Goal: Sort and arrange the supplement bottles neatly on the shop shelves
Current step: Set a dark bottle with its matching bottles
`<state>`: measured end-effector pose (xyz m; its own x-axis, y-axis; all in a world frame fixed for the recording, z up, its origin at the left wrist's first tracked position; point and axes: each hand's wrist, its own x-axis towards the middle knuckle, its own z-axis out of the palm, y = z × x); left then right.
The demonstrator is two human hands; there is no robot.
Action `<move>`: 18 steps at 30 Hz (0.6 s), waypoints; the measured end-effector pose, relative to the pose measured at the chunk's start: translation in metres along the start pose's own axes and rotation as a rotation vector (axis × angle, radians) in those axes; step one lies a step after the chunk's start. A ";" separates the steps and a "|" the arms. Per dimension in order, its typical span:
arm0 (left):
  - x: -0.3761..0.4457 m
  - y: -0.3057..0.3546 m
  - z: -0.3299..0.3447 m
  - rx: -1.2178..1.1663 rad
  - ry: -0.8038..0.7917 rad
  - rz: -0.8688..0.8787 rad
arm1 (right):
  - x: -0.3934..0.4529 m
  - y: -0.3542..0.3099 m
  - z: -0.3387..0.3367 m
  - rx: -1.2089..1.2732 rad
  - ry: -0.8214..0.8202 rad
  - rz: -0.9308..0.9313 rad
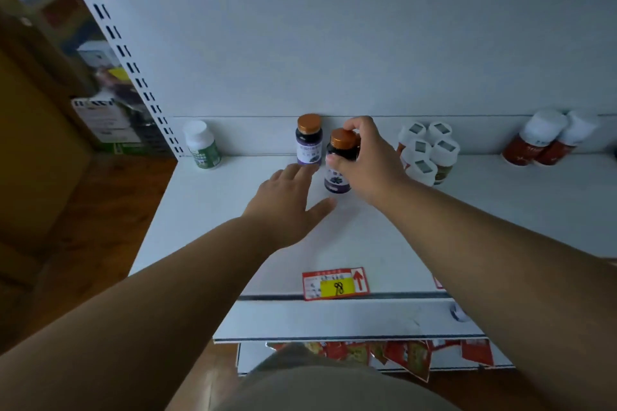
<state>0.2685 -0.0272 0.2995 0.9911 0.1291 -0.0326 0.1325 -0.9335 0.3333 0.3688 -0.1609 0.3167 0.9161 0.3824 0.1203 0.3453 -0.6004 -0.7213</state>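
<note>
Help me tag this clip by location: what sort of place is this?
Most likely a shop aisle. A white display shelf carries a price tag marked 98 on its front edge, a slotted upright supports the shelving, and supplement bottles such as the white-capped cluster stand in groups.

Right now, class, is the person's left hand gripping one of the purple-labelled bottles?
No, the left hand lies open on the shelf with straight fingers, while the right hand grips the front purple-labelled bottle.

White shelf (207, 210) carries supplement bottles (424, 153) and a price tag (335, 283).
</note>
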 end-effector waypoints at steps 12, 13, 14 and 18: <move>0.059 -0.026 -0.012 0.196 0.132 0.176 | 0.053 0.006 0.024 -0.221 0.089 -0.069; 0.061 -0.026 -0.012 0.193 0.135 0.175 | 0.054 0.006 0.026 -0.222 0.086 -0.073; 0.062 -0.027 -0.012 0.192 0.137 0.174 | 0.055 0.006 0.027 -0.219 0.086 -0.076; 0.064 -0.028 -0.011 0.174 0.141 0.182 | 0.055 0.007 0.031 -0.228 0.113 -0.080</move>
<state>0.3281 0.0107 0.2989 0.9888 -0.0119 0.1487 -0.0351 -0.9874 0.1544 0.4154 -0.1218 0.2975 0.8965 0.3622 0.2552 0.4429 -0.7193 -0.5352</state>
